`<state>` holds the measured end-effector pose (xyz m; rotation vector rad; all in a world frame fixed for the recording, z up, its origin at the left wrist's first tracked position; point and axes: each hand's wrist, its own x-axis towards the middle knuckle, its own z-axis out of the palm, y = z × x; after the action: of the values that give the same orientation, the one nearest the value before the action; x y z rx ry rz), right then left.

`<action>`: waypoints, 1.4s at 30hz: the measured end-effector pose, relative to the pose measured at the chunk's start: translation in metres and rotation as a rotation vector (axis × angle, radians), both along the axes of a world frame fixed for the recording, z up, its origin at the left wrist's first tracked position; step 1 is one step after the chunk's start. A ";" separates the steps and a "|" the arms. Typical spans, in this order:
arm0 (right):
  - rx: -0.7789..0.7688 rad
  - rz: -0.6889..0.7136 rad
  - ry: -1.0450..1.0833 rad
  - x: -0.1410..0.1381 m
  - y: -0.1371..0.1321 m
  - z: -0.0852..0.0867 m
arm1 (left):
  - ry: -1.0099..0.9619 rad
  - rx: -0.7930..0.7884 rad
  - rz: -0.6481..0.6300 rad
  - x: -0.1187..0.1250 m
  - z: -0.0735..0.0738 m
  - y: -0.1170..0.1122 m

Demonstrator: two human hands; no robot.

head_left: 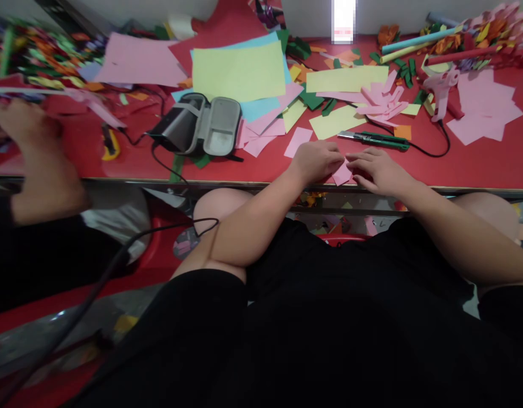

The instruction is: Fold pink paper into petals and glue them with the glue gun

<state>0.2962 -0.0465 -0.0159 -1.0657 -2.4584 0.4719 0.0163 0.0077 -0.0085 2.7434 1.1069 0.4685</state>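
Note:
A small piece of pink paper (341,173) lies at the table's front edge between my two hands. My left hand (318,160) is closed on its upper left side, fingers bent together over the paper. On the other side my right hand (379,170) reaches in with fingers apart, their tips at the paper's right edge. Just beyond my hands rests a green utility knife (374,140) with its blade end to the left. A loose pink paper rectangle (298,141) lies beyond my left wrist.
A pink glue gun (442,93) stands at the right, its cord trailing across the red table (261,165). An open grey case (221,126), yellow sheets (239,72) and pink strips (384,102) lie further back. At far left are a co-worker's hand (25,122) and a yellow cutter (110,141).

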 end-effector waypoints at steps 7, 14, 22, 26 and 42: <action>-0.027 -0.021 -0.040 -0.001 -0.003 0.002 | 0.025 0.000 0.021 -0.003 0.003 -0.004; -0.058 -0.018 0.008 0.003 -0.003 0.004 | -0.028 -0.084 0.097 -0.010 0.005 -0.009; 0.007 -0.329 0.167 -0.004 0.006 -0.013 | -0.129 -0.210 0.260 0.004 0.008 -0.035; -0.041 -0.409 0.197 -0.011 0.017 -0.025 | -0.197 -0.335 0.276 0.007 0.013 -0.030; -0.008 -0.395 0.327 -0.016 0.014 -0.027 | -0.336 -0.578 0.358 0.018 0.014 -0.008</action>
<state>0.2802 -0.0326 -0.0424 -1.3208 -1.9072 0.4831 0.0341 -0.0007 0.0056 1.9034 1.3773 0.5246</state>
